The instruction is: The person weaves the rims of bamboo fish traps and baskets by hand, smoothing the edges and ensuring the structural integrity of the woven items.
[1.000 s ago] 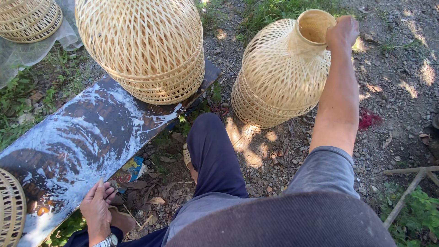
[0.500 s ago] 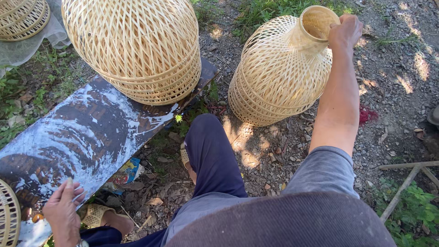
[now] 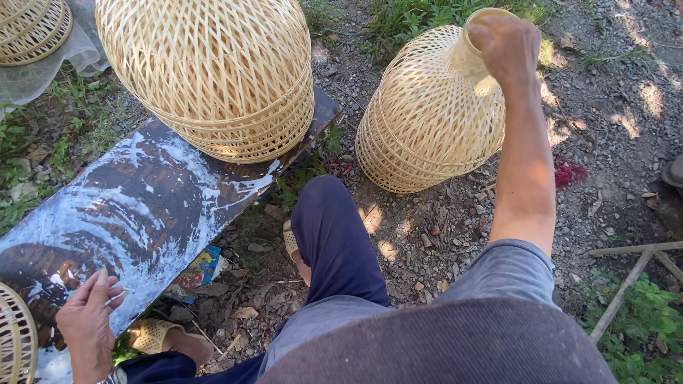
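Now, going from left to right:

Left hand: the left hand (image 3: pixel 87 323) is resting low down at the near end of the painted board (image 3: pixel 135 220). Its fingers (image 3: pixel 99 284) are bending loosely and seem to be pinching a thin pale stick; it is too small to be sure.

Surface: the painted board is lying on the ground like a surface, dark with white smears. A big woven basket (image 3: pixel 213 71) is sitting mouth down on its far end. Two more baskets are peeking in, one at the top left corner (image 3: pixel 32 25) and one at the bottom left edge (image 3: pixel 14 341).

Legs: the person is sitting with blue trousers (image 3: pixel 331 242) and a woven sandal (image 3: pixel 149 334) beside the board.

Right hand: the right hand (image 3: pixel 506 46) is reaching out with a straight arm. Its fingers are closing tight around the narrow neck of the bell-shaped basket (image 3: pixel 434 114).

Where the basket is: the bell-shaped basket is leaning on the dirt ground (image 3: pixel 612 128), right of the board, with its wide rim down and its neck up.

How it is likely handling: it looks light and a bit springy, made of thin bamboo strips. Squeezing the open weave hard could bend or snap it. The neck ring looks stiffest, so that seems the best place to be holding.
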